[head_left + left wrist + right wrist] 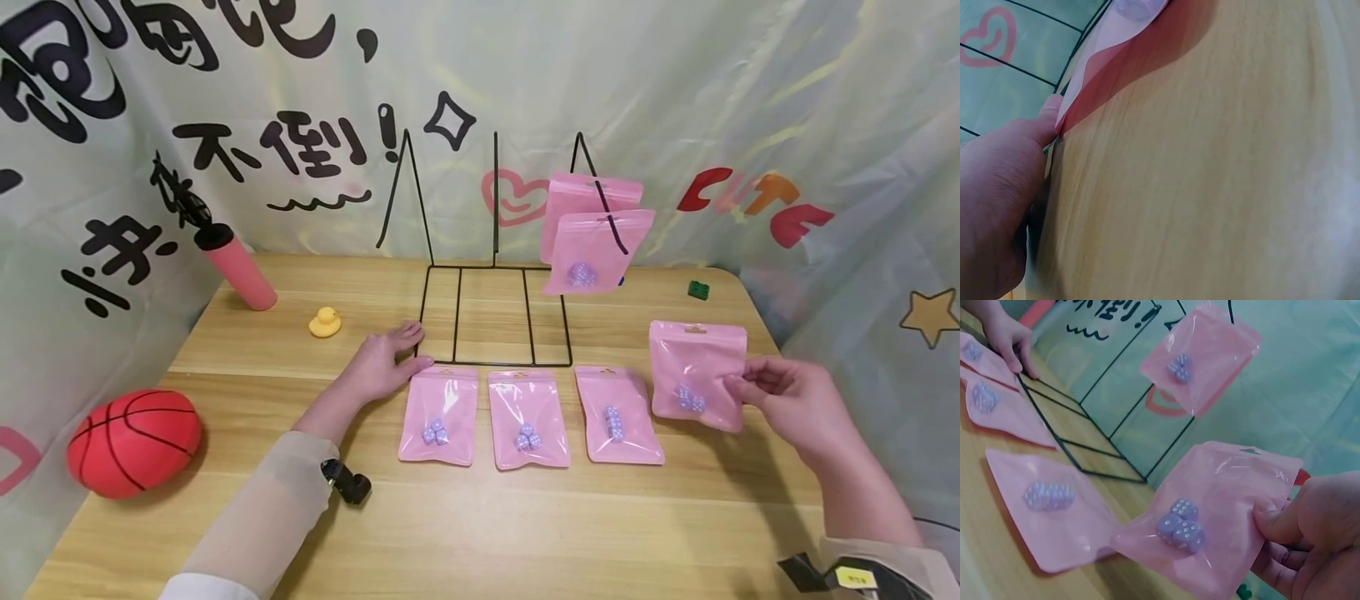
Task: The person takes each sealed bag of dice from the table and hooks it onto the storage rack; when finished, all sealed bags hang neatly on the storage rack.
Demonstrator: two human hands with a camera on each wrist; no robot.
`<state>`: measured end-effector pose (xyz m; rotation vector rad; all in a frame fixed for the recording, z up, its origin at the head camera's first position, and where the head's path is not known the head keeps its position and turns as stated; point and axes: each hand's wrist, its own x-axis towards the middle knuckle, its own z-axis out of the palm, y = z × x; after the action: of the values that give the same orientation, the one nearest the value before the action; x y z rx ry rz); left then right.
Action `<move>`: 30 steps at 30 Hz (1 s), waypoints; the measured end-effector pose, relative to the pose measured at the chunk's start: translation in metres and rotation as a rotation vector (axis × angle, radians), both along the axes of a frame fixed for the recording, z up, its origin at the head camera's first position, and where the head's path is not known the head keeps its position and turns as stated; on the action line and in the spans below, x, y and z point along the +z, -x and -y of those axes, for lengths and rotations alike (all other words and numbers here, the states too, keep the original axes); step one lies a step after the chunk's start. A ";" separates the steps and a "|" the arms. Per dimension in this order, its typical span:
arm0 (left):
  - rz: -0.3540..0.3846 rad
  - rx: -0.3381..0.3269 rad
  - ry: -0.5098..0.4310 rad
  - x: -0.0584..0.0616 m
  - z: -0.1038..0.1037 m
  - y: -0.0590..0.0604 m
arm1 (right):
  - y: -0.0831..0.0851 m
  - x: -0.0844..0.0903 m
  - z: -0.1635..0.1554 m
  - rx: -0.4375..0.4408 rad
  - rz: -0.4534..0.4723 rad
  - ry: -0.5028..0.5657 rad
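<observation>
My right hand point(791, 400) pinches the side edge of a pink zip pouch point(697, 354), raised above the table's right side. Lilac dice point(1180, 526) show through its front. My left hand point(382, 362) rests at the near left corner of a black wire display rack point(495, 365), fingers extended along its side and thumb by the front bar. Three more pink pouches with dice lie in a row before the rack: a left one point(441, 400), a middle one point(528, 408) and a right one point(617, 392). Two pouches hang from the rack's right hook, the front one point(600, 237) overlapping the other point(558, 200).
A yellow rubber duck point(325, 322) and a pink cylinder with a black top point(240, 271) stand left of the rack. A red basketball-patterned ball point(135, 443) sits at the table's left edge. At the back right lies a small green block point(698, 290). Printed cloth surrounds the table.
</observation>
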<state>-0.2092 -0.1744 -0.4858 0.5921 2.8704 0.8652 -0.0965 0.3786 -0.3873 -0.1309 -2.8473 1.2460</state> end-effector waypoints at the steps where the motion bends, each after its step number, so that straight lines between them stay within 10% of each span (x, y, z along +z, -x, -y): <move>1: 0.001 0.000 -0.001 0.000 0.000 0.000 | 0.000 0.002 0.002 -0.004 -0.008 -0.002; 30: 0.003 0.003 -0.001 -0.002 0.000 0.002 | 0.020 0.039 0.097 0.098 -0.271 0.234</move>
<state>-0.2114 -0.1741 -0.4874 0.5862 2.8694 0.8674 -0.1166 0.2818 -0.3487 0.1625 -2.5002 1.4855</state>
